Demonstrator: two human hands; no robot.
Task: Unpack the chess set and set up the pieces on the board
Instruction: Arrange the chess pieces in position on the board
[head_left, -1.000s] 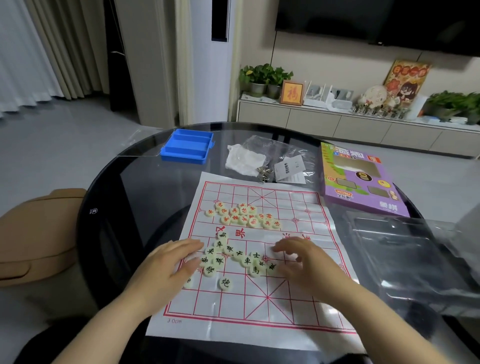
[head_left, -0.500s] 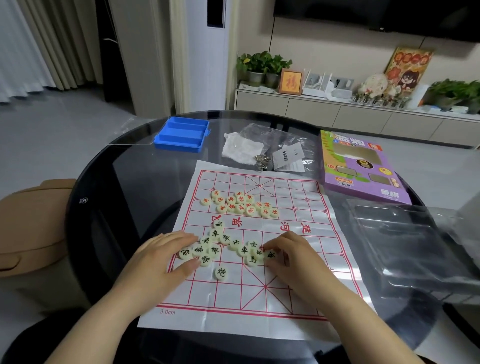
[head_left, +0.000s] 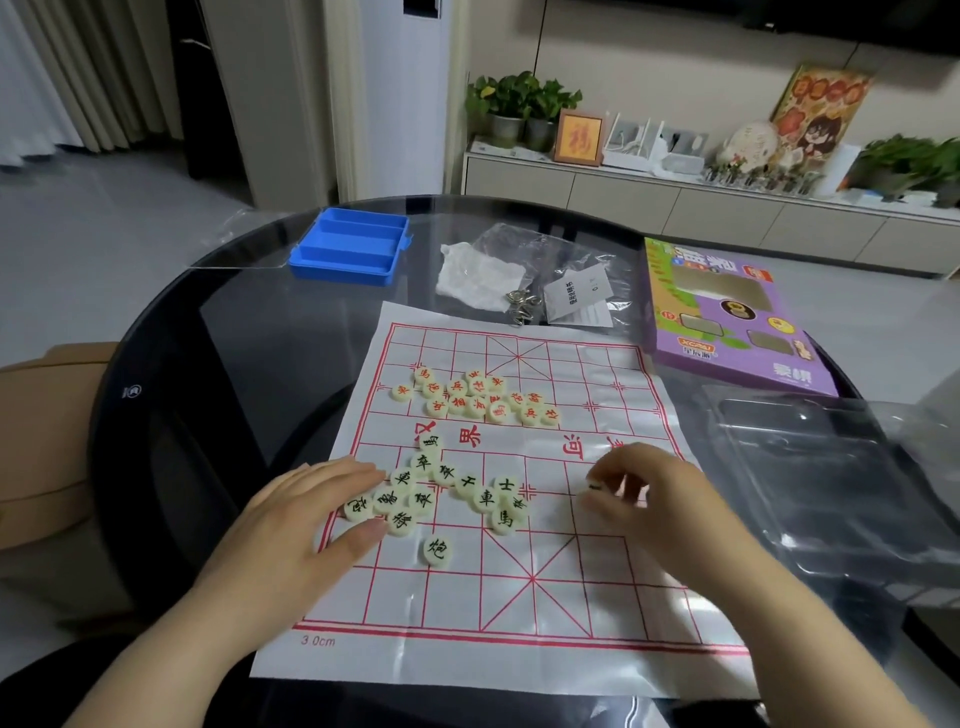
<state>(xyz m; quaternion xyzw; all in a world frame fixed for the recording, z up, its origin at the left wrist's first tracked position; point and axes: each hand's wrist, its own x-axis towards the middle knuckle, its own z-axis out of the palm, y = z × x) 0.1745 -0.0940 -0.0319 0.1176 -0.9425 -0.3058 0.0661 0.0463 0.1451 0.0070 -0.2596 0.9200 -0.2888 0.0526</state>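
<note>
A white paper chess board (head_left: 597, 582) with red grid lines lies flat on the round dark glass table (head_left: 218, 364). Several cream pieces with red characters (head_left: 475, 397) cluster on its far half. Several cream pieces with black characters (head_left: 441, 493) are bunched on the near half, and one lone piece (head_left: 437, 550) lies just below them. My left hand (head_left: 306, 519) rests flat on the board with fingers straight, touching the left edge of the black pile. My right hand (head_left: 644, 499) is lifted to the right of the pile, pinching one black-marked piece (head_left: 594, 486) between its fingertips.
A blue plastic case (head_left: 350, 252) lies at the far left. Clear bags with a white cloth, a small metal item and a label (head_left: 524, 280) sit behind the board. The purple game box (head_left: 727, 317) lies at the far right, a clear plastic tray (head_left: 831, 478) on the right.
My right hand has left the black pile and moved right and up with one piece pinched in its fingers. My left hand stays flat beside the pile. The camera has tilted closer.
</note>
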